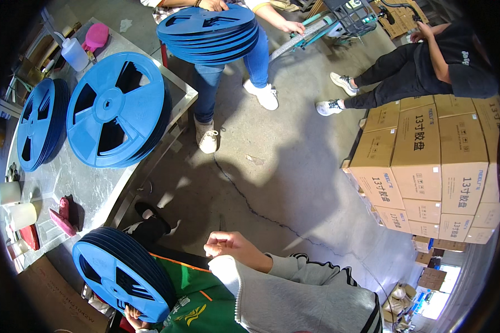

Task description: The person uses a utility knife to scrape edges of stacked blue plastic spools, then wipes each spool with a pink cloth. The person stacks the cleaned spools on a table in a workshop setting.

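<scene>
A stack of blue plastic reels (97, 256) stands on edge against the green apron (197, 299) at the lower left. My left hand (134, 318) grips the lower part of its front reel, fingers at a cut-out. Bent across my front, my right arm in a grey sleeve ends in my right hand (236, 247), apart from the reels. Its fingers are curled closed; a thin dark line shows just beyond them, and whether they hold it is unclear. On the metal table (103, 191) lie a large blue reel stack (136, 125) and a second reel stack (28, 133).
A co-worker's hand (214, 5) rests on another reel stack (205, 33) at the top. Another person in black (428, 66) stands at right beside stacked cartons (416, 150). The table holds a squeeze bottle (74, 54), pink items (96, 36) and cups (22, 215). A bicycle (344, 16) stands behind.
</scene>
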Tool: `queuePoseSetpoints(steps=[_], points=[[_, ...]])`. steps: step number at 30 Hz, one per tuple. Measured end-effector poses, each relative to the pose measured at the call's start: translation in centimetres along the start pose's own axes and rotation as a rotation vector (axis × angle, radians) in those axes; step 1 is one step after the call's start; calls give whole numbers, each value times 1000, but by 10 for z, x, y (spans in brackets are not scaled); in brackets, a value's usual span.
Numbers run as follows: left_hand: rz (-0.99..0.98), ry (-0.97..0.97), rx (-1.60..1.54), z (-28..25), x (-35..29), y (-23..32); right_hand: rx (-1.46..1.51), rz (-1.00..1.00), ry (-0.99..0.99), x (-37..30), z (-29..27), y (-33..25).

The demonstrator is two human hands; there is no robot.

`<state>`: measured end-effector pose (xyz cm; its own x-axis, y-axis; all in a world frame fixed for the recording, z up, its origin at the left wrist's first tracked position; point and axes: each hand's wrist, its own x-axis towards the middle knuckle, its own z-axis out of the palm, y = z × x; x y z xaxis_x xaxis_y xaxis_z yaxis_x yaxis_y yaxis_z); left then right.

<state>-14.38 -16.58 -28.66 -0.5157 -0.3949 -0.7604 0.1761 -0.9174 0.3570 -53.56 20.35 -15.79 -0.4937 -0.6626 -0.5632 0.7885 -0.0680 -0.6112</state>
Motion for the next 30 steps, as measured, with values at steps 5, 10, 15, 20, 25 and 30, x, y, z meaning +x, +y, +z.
queuePoseSetpoints(steps=[5,10,15,20,25,30], points=[[-12,-12,-7,-5,0,0,8,60,5,3,-2,1],[-30,-41,-25,-7,0,2,-2,22,33,4,2,-3],[-1,-16,5,-6,-3,2,29,73,31,4,4,-7],[26,35,67,-8,-1,2,17,75,34,7,3,-6],[-9,-60,-22,-17,1,5,0,90,36,9,4,-7],[-2,3,8,-24,4,6,-21,98,47,10,5,-5]])
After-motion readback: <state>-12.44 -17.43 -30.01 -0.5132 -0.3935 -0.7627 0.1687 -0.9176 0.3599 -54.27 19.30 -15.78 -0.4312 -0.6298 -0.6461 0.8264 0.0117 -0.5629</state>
